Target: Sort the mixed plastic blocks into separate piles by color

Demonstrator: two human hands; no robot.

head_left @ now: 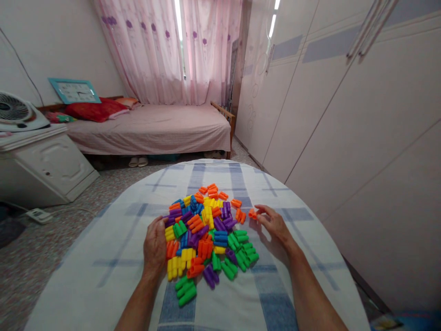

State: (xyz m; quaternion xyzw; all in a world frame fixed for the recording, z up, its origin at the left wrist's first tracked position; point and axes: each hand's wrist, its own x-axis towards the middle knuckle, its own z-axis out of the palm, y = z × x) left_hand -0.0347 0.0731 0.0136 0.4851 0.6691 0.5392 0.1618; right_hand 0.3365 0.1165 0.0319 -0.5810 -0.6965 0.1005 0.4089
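Observation:
A pile of small plastic building pieces [207,214], each like several short tubes joined side by side, is spread on the table. They are orange, yellow, green, blue and purple. My right hand [274,225], right of the pile, pinches an orange piece [253,214] between thumb and fingertips, just above or on the cloth. Along the pile's left side rests my left hand [155,243], loosely curved with its fingers against the pieces and holding none that I can see. Green pieces [243,248] are grouped at the pile's right, and orange ones [212,189] lie at its far end.
A checked blue and white cloth covers the round table [124,230]. Beyond stands a bed [165,124] with red pillows and a blue-framed clock [77,91]. A white cabinet [48,168] with a fan [17,110] is at left, a tall wardrobe [330,128] at right.

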